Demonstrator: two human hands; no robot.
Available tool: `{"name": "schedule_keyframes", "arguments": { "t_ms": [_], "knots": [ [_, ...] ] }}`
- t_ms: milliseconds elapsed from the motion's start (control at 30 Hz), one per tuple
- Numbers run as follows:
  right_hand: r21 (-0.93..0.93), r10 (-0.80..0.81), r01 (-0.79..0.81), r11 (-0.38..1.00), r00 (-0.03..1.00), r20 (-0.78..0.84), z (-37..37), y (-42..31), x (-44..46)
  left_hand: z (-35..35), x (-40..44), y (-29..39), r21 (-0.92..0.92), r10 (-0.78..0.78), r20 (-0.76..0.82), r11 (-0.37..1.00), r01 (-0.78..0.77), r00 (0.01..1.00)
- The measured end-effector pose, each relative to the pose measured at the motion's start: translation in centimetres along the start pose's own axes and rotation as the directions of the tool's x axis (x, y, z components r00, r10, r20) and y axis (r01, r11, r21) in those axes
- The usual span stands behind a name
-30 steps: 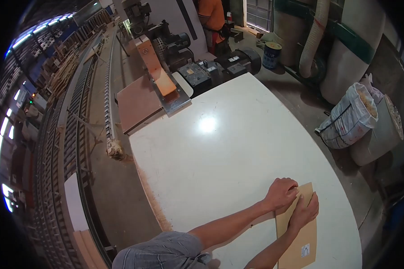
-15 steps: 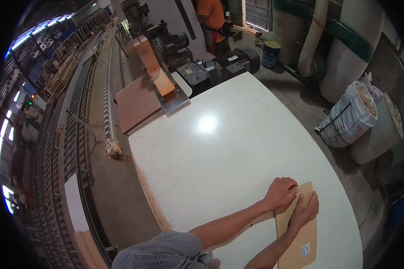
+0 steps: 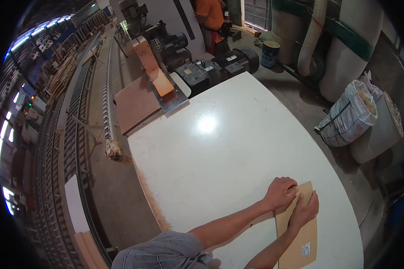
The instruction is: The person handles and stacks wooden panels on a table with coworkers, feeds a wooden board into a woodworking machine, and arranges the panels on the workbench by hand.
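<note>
A flat tan panel [image 3: 299,244] with a small white printed label [image 3: 305,249] lies on the white table at lower right. My left hand [image 3: 280,193] is closed at the panel's upper left edge, fingers curled inward; whatever the fingertips hold is too small to make out. Against the panel's right side, my right hand [image 3: 304,210] is closed, its thumb flat on the upper face and its fingers bent over the far edge. The two hands nearly meet near the panel's top end. My right forearm covers part of the panel.
The white table [image 3: 220,166] has sawdust along its left edge. Beyond it stands a machine with an orange guard [image 3: 155,71] and black motors [image 3: 235,60]. A person in an orange shirt [image 3: 209,13] is behind. A sack of shavings [image 3: 348,116] sits right; roller conveyors [image 3: 74,134] run left.
Both hands and the panel stay in the same place. The view has shifted only very slightly.
</note>
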State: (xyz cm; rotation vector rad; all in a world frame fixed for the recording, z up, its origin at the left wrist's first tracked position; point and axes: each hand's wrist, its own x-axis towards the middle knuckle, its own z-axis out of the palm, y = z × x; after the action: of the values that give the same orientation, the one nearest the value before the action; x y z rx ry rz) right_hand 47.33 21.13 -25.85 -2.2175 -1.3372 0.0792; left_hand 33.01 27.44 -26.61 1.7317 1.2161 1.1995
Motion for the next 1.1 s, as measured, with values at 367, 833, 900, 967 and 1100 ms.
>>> {"name": "schedule_keyframes", "arguments": {
  "t_ms": [367, 833, 900, 967, 1100],
  "knots": [
    [-0.003, 0.001, -0.001, 1.0, 1.0, -0.003, 0.17, 0.25, 0.04, -0.39, 0.1, 0.46, -0.013, -0.005, 0.003, 1.0, 0.005, 1.0],
    [0.005, -0.026, 0.026, 1.0, 1.0, -0.014, 0.4, 0.76, 0.01, -0.49, 0.24, 0.84, -0.034, 0.004, -0.026, 0.999, -0.005, 1.0],
    [0.007, -0.03, 0.03, 1.0, 0.999, -0.019, 0.36, 0.68, 0.0, -0.47, 0.25, 0.78, -0.031, 0.0, -0.019, 1.0, 0.0, 1.0],
    [0.007, -0.029, 0.029, 1.0, 0.999, -0.025, 0.27, 0.46, -0.05, -0.51, 0.32, 0.63, -0.032, -0.012, 0.005, 0.999, 0.012, 1.0],
    [0.014, -0.028, 0.028, 1.0, 0.999, -0.017, 0.32, 0.54, 0.03, -0.47, 0.32, 0.66, -0.033, -0.002, -0.015, 0.999, 0.001, 1.0]
  ]
}}
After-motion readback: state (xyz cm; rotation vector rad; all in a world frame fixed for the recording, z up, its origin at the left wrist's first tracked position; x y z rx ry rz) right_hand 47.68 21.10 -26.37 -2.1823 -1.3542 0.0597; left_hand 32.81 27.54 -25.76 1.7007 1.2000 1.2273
